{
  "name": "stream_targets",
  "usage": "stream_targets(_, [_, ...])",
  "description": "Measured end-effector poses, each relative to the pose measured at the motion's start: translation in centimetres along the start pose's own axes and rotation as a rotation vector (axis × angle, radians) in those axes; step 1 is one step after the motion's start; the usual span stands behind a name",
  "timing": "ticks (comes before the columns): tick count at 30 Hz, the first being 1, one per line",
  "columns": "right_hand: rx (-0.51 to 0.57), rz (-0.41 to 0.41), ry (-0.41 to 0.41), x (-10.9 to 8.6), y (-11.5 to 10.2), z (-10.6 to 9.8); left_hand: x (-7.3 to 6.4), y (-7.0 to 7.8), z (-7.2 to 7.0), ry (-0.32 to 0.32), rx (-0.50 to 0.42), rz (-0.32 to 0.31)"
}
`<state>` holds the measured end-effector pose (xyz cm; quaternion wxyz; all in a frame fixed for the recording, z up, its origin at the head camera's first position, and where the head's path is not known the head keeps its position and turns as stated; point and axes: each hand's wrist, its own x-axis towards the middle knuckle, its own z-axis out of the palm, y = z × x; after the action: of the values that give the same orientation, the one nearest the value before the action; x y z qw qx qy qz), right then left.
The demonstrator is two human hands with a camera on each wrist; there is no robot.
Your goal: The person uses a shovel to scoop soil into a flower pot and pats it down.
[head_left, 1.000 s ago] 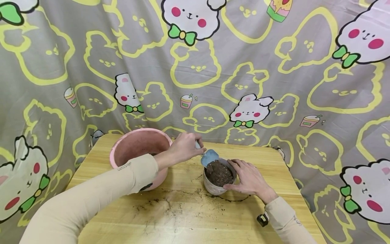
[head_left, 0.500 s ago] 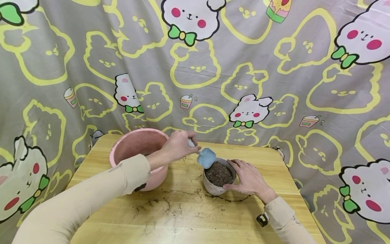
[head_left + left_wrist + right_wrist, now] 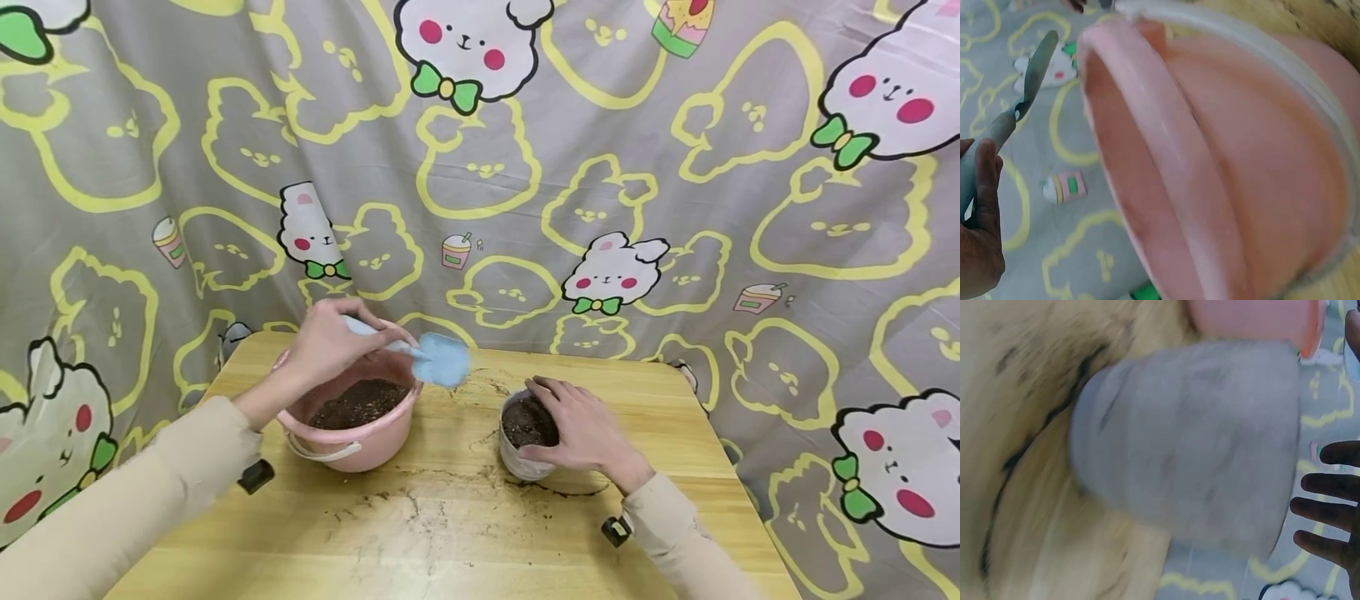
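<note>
My left hand (image 3: pixel 326 337) grips a light blue trowel (image 3: pixel 442 360) by its handle, above the pink bucket (image 3: pixel 378 446). The trowel's blade points right, past the bucket's rim, and looks bare. Dark soil (image 3: pixel 363 404) lies in the bucket. In the left wrist view, the trowel (image 3: pixel 1038 69) rises beside the bucket's rim. To the right stands a grey pot (image 3: pixel 517 462) holding soil. My right hand (image 3: pixel 588 425) is spread over the pot's right side, fingertips at the rim. The right wrist view shows its fingers (image 3: pixel 1325 484) extended beside the pot's mouth.
A white handle (image 3: pixel 330 454) hangs on the bucket's front. Soil crumbs (image 3: pixel 416 500) are scattered over the wooden table (image 3: pixel 420 558), with a dark curved line of soil around the pot's foot. A patterned curtain (image 3: pixel 487 192) hangs behind the table.
My left hand has carried the trowel left from the pot to above the bucket. The blade has come away from the pot's soil. My right hand has shifted slightly left over the rim.
</note>
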<state>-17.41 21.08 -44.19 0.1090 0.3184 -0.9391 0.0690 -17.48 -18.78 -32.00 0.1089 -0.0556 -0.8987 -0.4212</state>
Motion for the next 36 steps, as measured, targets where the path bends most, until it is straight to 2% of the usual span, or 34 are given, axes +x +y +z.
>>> stream_targets(3, [0.008, -0.035, 0.018, 1.4, -1.3, -0.1, -0.7, -0.9, -2.1, 0.052, 0.022, 0.023])
stream_targets(10, [0.004, -0.104, 0.026, 4.8, -4.8, -0.9, -1.8, -2.6, -6.4, 0.039, -0.083, -0.055])
stream_targets(13, [-0.001, -0.130, 0.036, 6.0, -6.2, -1.0, -2.0, -3.5, -7.7, 0.059, -0.003, -0.068])
stream_targets(16, [-0.001, -0.153, 0.039, 7.4, -7.5, -1.1, -1.8, -4.6, -8.4, 0.052, 0.086, -0.074])
stream_targets(20, [0.000, -0.163, 0.039, 9.2, -9.0, -1.0, -1.1, -6.2, -8.2, -0.011, 0.160, -0.065])
stream_targets(26, [-0.021, -0.176, 0.047, 11.3, -10.6, -0.5, 0.5, -8.7, -6.5, -0.100, 0.280, -0.060])
stream_targets(31, [-0.055, -0.194, 0.065, 12.2, -11.4, 0.0, 1.6, -9.9, -5.0, -0.145, 0.397, 0.013])
stream_targets(36, [-0.100, -0.192, 0.051, 12.7, -11.9, 0.5, 2.6, -9.8, -3.5, -0.173, 0.461, 0.096])
